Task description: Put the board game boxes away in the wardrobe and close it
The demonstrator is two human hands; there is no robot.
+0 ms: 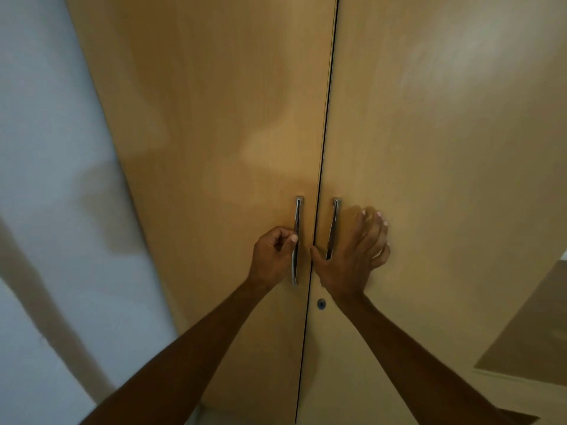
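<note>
A tall light-wood wardrobe fills the view, its left door (214,133) and right door (429,148) meeting at a thin dark seam. Each door has a vertical metal handle. My left hand (271,256) curls around the left handle (297,240), thumb on its front. My right hand (352,256) lies over the right handle (333,228) with fingers spread against the door panel and thumb near the seam. A small round keyhole (321,303) sits on the right door below the handles. No board game boxes are visible.
A pale grey-white wall (46,148) runs along the left of the wardrobe. At the lower right edge a tan flat surface (527,332) juts in, beside the right door.
</note>
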